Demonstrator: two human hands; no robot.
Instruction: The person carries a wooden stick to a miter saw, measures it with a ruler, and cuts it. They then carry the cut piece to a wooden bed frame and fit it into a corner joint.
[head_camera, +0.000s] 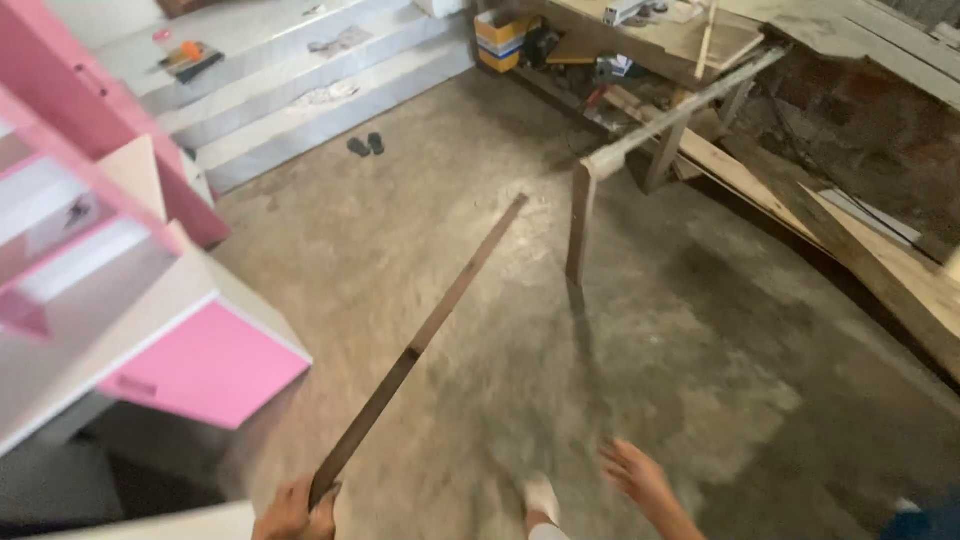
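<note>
Gripping the near end of a long dark wooden strip (430, 330), the left hand (295, 512) sits at the bottom edge of the frame, left of centre, fingers wrapped around the strip. The strip runs diagonally from that hand up toward the middle of the frame; its far end shows over bare concrete floor (400, 230), and I can't tell whether the tip touches it.

Right hand (635, 470) is at bottom centre-right, empty, fingers loosely spread, hanging free above the floor. It's well apart from the strip. A foot in a white sock or shoe (540, 497) shows between the two hands; blurred.

Left side of frame: pink and white cabinet (150, 300) with open shelf compartments and a pink drawer front, near the strip's lower half but not touching it.

Upper left: grey steps (290, 70) with an orange and black tool (190, 58) on an upper tread, and a pair of dark sandals (365, 145) on the floor at the foot of the steps.

Upper right: rough wooden workbench (660, 130), with a yellow and blue box (503, 38) at top centre behind it. Wooden planks (880, 260) lean along the right edge.
</note>
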